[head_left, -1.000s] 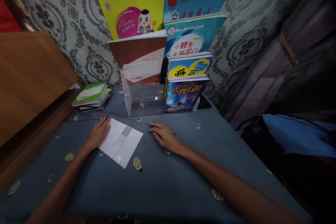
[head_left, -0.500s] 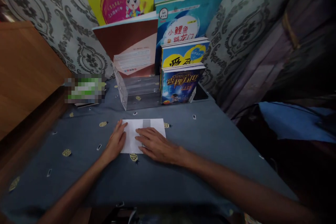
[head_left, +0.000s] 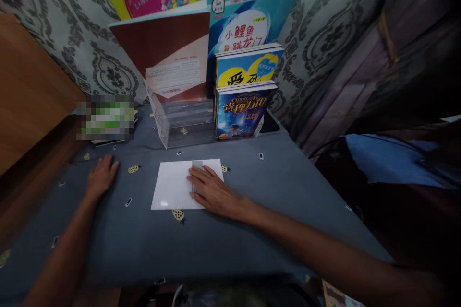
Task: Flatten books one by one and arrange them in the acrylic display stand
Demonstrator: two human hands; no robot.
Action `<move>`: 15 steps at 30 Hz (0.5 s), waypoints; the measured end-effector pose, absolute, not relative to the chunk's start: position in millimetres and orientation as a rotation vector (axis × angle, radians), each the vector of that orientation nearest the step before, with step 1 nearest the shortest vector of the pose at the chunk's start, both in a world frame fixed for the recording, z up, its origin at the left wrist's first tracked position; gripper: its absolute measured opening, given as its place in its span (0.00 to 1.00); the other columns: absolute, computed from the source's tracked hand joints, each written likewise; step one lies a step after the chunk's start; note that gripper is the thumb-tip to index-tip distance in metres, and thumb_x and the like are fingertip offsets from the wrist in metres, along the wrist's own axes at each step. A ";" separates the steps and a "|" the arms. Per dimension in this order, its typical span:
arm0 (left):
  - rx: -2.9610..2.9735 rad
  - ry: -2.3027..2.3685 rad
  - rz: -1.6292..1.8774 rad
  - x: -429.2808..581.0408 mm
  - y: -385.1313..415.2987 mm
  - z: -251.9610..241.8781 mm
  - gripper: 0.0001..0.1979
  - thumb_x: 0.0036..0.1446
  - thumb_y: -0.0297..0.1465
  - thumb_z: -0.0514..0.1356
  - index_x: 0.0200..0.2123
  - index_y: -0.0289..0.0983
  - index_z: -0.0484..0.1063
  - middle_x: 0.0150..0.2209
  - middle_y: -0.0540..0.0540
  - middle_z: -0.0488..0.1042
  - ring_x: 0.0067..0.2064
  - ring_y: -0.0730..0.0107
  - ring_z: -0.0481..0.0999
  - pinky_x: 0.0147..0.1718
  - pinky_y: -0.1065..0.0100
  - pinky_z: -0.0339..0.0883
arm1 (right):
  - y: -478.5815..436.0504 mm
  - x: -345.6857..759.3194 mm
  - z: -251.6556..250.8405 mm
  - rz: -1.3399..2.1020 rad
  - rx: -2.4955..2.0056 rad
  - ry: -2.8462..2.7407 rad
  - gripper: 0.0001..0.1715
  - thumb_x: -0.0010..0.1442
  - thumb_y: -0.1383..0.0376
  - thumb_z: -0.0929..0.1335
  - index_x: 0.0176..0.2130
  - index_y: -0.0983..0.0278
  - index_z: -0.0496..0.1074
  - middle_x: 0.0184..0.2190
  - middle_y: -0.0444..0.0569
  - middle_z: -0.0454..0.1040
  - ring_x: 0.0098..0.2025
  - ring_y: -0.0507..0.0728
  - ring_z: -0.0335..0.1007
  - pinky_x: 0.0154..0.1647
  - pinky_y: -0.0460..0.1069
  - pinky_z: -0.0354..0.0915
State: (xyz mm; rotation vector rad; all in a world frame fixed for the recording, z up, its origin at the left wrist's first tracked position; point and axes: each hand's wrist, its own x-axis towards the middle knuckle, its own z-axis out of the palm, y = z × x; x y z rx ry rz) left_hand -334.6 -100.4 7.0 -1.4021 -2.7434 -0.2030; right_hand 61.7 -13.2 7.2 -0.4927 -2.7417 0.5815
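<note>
A white rectangular sheet or thin booklet with a grey strip near its middle lies flat on the table; I cannot tell which it is. My right hand rests over its right half, fingers stretched out and flat, covering part of the strip. Well to the left, my left hand is apart from the white piece and over the patterned cloth, holding nothing, its fingers extended forward.
A clear acrylic book rack holds several picture books at the back, with a blue-covered book in front. Behind it lies a dark flat object. A blurred-out green and white stack is at left, near a wooden panel.
My left hand has let go of the white piece's left edge and moved left. My right hand stays on it. The view has shifted slightly, with more of the white piece uncovered.
</note>
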 end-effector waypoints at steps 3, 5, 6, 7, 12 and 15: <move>-1.244 -2.824 -0.163 -378.3 -130.6 19.7 0.31 0.68 0.42 0.41 0.61 0.26 0.65 0.65 0.24 0.64 0.68 0.35 0.61 0.59 0.33 0.62 | -10.2 61.2 2.6 0.590 -0.507 -2.733 0.25 0.69 0.64 0.66 0.62 0.72 0.65 0.66 0.66 0.64 0.72 0.65 0.52 0.74 0.65 0.48; -1.094 -2.879 -0.124 -393.4 -144.9 29.4 0.29 0.67 0.42 0.42 0.58 0.27 0.67 0.63 0.24 0.66 0.66 0.33 0.64 0.55 0.32 0.65 | -9.9 61.0 1.8 0.592 -0.504 -2.724 0.24 0.69 0.65 0.66 0.62 0.71 0.65 0.66 0.65 0.64 0.72 0.64 0.53 0.74 0.65 0.47; -1.039 -2.891 -0.114 -396.4 -149.2 33.4 0.29 0.67 0.42 0.42 0.56 0.28 0.69 0.62 0.23 0.68 0.64 0.31 0.66 0.53 0.31 0.67 | -10.5 61.0 2.3 0.591 -0.505 -2.722 0.24 0.69 0.65 0.66 0.61 0.70 0.65 0.66 0.65 0.64 0.72 0.64 0.53 0.74 0.65 0.48; -0.992 -2.896 -0.108 -396.2 -151.4 36.4 0.28 0.66 0.42 0.42 0.54 0.28 0.70 0.60 0.22 0.69 0.62 0.28 0.68 0.50 0.30 0.68 | -11.8 61.1 3.5 0.587 -0.509 -2.724 0.24 0.69 0.65 0.66 0.61 0.70 0.65 0.66 0.65 0.64 0.72 0.65 0.53 0.74 0.65 0.48; -1.271 -2.611 -0.256 -343.2 -131.8 33.6 0.28 0.67 0.42 0.44 0.59 0.30 0.66 0.64 0.28 0.66 0.66 0.30 0.62 0.56 0.28 0.61 | -22.3 62.2 11.4 0.558 -0.447 -2.785 0.30 0.68 0.58 0.68 0.64 0.70 0.63 0.68 0.66 0.61 0.73 0.68 0.50 0.74 0.67 0.46; -1.651 -2.432 -0.334 -282.6 -106.2 24.0 0.27 0.68 0.39 0.44 0.62 0.29 0.63 0.68 0.30 0.62 0.69 0.47 0.60 0.66 0.45 0.56 | -24.7 62.6 11.1 0.565 -0.353 -2.805 0.35 0.67 0.53 0.68 0.66 0.68 0.61 0.69 0.65 0.59 0.73 0.68 0.48 0.74 0.68 0.43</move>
